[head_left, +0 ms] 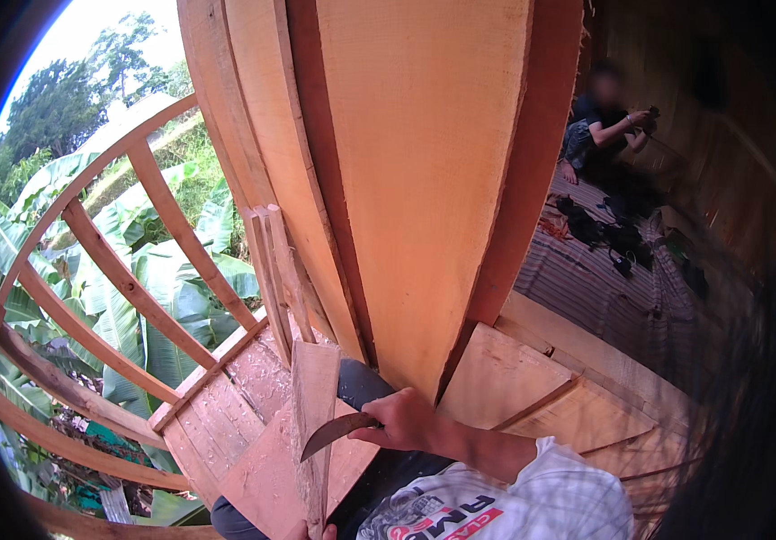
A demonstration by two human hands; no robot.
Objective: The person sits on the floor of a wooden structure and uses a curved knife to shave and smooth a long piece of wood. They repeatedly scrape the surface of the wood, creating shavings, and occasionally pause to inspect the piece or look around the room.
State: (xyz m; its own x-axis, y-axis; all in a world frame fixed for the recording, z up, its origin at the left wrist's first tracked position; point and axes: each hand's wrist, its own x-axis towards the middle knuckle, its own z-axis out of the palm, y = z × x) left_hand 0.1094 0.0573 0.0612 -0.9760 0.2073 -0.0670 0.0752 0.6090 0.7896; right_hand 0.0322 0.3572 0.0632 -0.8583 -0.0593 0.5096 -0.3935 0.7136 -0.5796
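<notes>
My right hand (403, 420) is closed round the handle of a knife with a dark curved blade (332, 434). The blade lies against the edge of a narrow wooden piece (315, 387), which stands tilted in front of me. At the lower edge of the picture, my left hand (302, 532) grips the bottom end of that wooden piece; only its fingertips show. Behind the piece, a flat square board (266, 477) rests by my legs.
Wood shavings lie on the plank floor (217, 418). A slatted wooden railing (118, 270) curves along the left, with banana plants beyond. Several wooden strips (271, 261) lean on the plank wall (415, 180). Through the opening at right, a person (608, 126) sits beside a striped mat (577, 270).
</notes>
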